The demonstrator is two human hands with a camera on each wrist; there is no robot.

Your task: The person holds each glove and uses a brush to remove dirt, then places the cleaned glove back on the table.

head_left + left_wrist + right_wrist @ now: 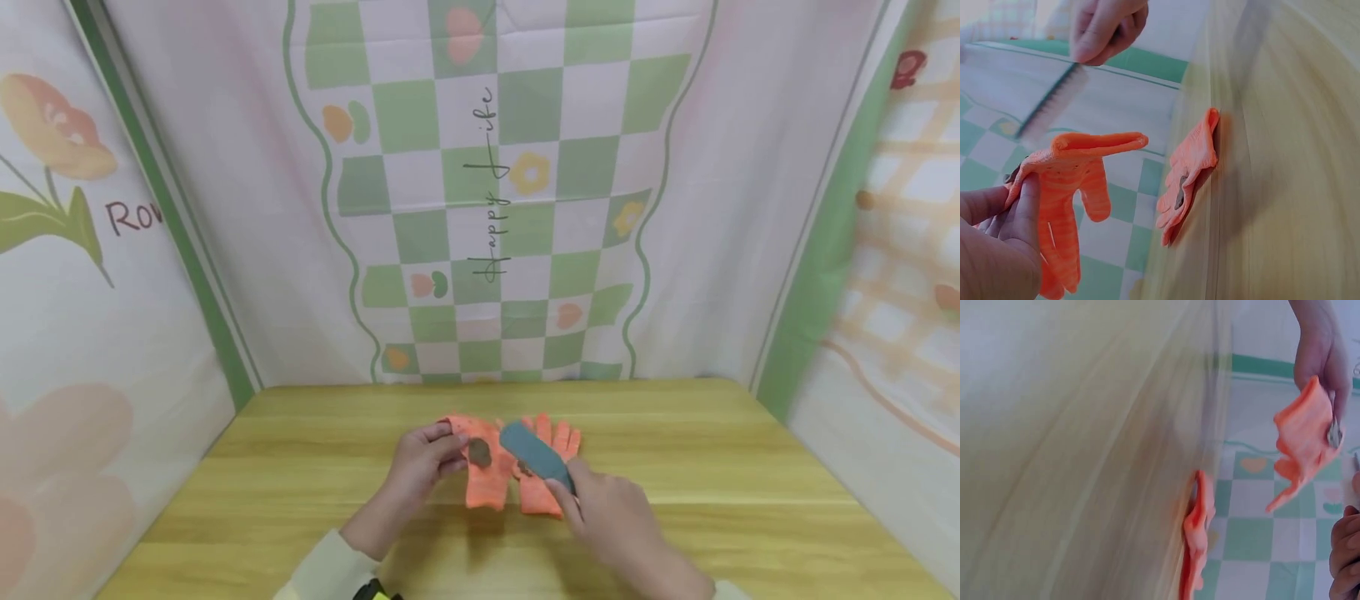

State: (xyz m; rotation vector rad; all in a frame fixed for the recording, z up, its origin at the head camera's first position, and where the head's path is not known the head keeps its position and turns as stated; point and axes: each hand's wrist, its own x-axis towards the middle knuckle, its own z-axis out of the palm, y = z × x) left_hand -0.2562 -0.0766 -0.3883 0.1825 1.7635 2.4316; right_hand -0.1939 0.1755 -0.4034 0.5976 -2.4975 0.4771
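My left hand (423, 458) pinches an orange knit glove (486, 483) by its edge and holds it up off the table. A dark brown patch (479, 452) shows on that glove. In the left wrist view its cuff opening faces up and its fingers hang down. My right hand (611, 508) grips a brush with a blue-green back (534, 454); its pale bristles (1063, 94), blurred, stand near the held glove with a gap between. A second orange glove (542, 496) lies on the table below the brush, a dark patch partly visible on it.
The wooden table (675, 450) has light yellow-brown grain. Behind it hangs a cloth (585, 100) with green and white checks and lettering. Printed curtains (67, 333) close in the left and right sides.
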